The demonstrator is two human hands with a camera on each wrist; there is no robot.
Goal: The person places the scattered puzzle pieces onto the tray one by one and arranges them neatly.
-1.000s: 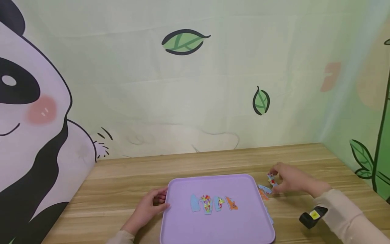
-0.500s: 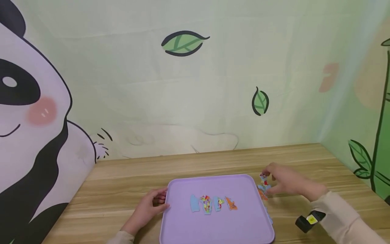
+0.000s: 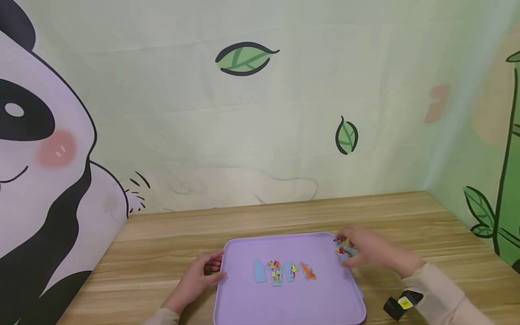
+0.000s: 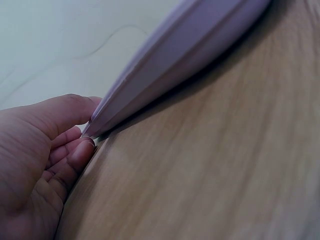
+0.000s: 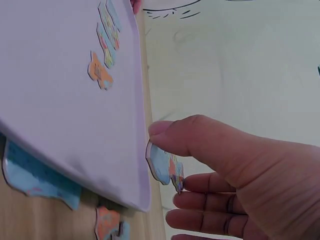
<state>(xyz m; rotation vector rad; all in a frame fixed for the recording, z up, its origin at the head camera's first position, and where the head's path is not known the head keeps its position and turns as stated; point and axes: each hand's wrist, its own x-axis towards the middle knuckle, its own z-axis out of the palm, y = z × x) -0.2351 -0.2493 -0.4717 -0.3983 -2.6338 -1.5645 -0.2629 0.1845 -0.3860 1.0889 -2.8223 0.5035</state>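
Note:
My right hand pinches a puzzle piece, blue with a multicoloured print, between thumb and fingers. It holds the piece at the far right corner of the lilac tray. On the tray's middle lie several pieces in a loose row: a plain blue piece, a piece with colourful patches, a blue and yellow piece and an orange piece. At the tray's left edge my left hand grips the rim, thumb on the rim and fingertips beneath, as the left wrist view shows.
Beside the tray's right edge, a blue piece sits partly hidden by the rim, with an orange piece near it on the wooden table. A printed wall hanging rises behind the table. A black device is on my right wrist.
My right hand has moved left with the puzzle piece, from the table right of the tray to over the tray's corner. My left hand stays at the rim.

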